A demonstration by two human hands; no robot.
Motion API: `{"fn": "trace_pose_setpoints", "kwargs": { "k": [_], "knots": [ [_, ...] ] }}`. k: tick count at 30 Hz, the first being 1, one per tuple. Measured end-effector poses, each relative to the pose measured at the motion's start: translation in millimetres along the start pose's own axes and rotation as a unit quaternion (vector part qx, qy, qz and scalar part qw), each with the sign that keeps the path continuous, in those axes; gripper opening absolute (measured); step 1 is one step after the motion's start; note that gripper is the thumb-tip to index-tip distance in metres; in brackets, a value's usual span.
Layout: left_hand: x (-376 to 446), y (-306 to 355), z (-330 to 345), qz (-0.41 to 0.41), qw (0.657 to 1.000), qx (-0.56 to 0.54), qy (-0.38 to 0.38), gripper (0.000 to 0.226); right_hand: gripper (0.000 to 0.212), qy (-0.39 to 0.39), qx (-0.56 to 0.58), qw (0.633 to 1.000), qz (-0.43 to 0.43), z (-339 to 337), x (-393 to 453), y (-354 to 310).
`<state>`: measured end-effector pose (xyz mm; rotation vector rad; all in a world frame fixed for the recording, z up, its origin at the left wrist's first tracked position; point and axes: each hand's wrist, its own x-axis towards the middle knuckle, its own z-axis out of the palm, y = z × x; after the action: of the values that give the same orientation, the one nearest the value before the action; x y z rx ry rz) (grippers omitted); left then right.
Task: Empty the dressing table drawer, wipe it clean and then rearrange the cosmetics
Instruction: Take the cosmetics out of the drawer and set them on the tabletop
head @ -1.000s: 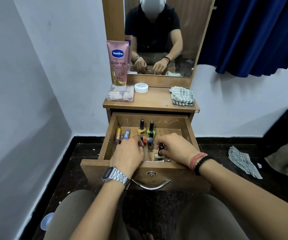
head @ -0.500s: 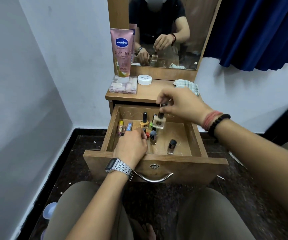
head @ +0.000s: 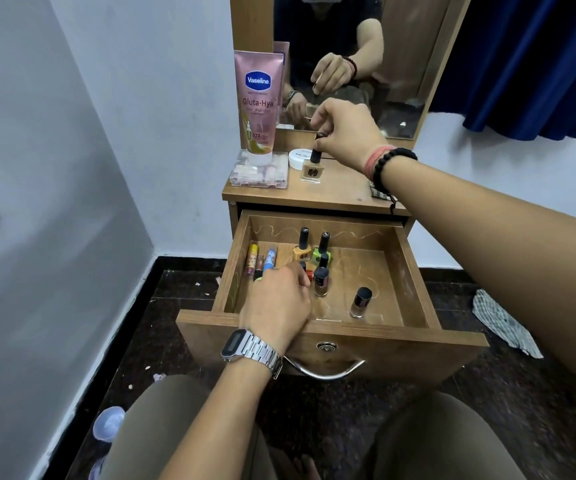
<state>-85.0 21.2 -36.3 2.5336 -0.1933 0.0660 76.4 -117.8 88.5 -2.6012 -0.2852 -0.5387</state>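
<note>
Pinching the black cap of a small beige nail polish bottle (head: pixel 311 170), my right hand (head: pixel 347 133) reaches forward, arm extended, and holds it upright on the dressing table top (head: pixel 342 192), beside a white jar (head: pixel 298 157). I judge the bottle light, rigid, slick glass that could break, best held by its cap. My left hand (head: pixel 276 306) dips, fingers curled, into the open drawer (head: pixel 414 271) among remaining bottles; I cannot tell whether it grips one.
</note>
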Motion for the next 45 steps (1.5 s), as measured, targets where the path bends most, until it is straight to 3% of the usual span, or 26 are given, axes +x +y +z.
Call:
{"fn": "trace_pose_setpoints", "kwargs": {
  "k": [14,21,45],
  "knots": [
    [1.0,-0.3,-2.9,-0.002,0.999,-0.033,0.003,0.017,0.029,0.001,-0.021,0.999,0.038,46.2,45.5,7.2],
    [-0.1,1.3,-5.0,-0.012,0.999,-0.031,-0.004,0.018,0.039,-0.01,-0.027,0.998,0.051,54.4,52.9,5.3],
    [1.0,0.6,-3.5,-0.008,1.0,-0.025,-0.005,0.016,0.041,-0.001,-0.037,0.998,0.049,61.8,61.0,9.4]
  ]
}}
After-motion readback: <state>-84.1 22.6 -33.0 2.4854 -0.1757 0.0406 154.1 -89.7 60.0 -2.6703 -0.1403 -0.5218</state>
